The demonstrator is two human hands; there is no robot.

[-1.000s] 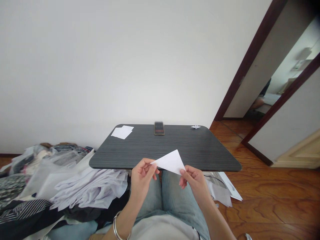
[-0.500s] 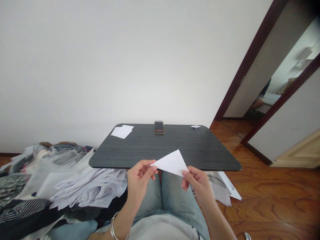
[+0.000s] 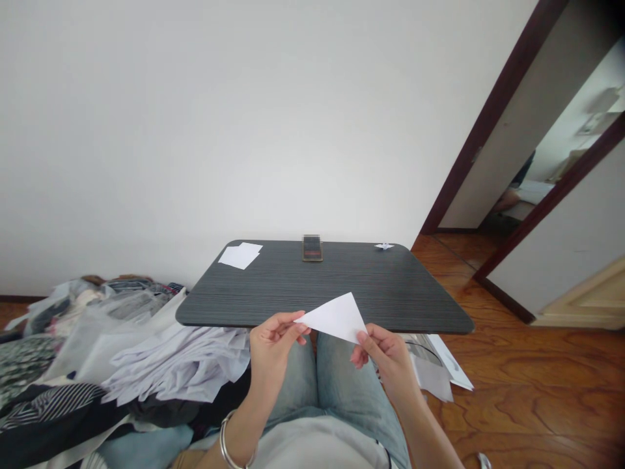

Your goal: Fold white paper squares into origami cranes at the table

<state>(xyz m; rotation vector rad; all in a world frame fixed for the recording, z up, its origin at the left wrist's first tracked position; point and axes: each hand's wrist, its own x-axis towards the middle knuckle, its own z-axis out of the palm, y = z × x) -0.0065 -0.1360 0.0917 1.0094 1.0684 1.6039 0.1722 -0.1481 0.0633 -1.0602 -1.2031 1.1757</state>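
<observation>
White paper triangle (image 3: 336,318) pinched by tips, just above near edge of dark table (image 3: 390,286): left hand (image 3: 276,348) on L corner, right hand (image 3: 385,358) on R corner, both nearly closed. Phone (image 3: 312,248), loose sheets (image 3: 239,257) beyond.

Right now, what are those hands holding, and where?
A white paper triangle, pinched at its left tip by the left hand and at its lower right corner by the right hand.

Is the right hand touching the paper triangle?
Touching: the head view shows the right hand pinching the lower corner of the paper triangle between thumb and fingers.
</observation>
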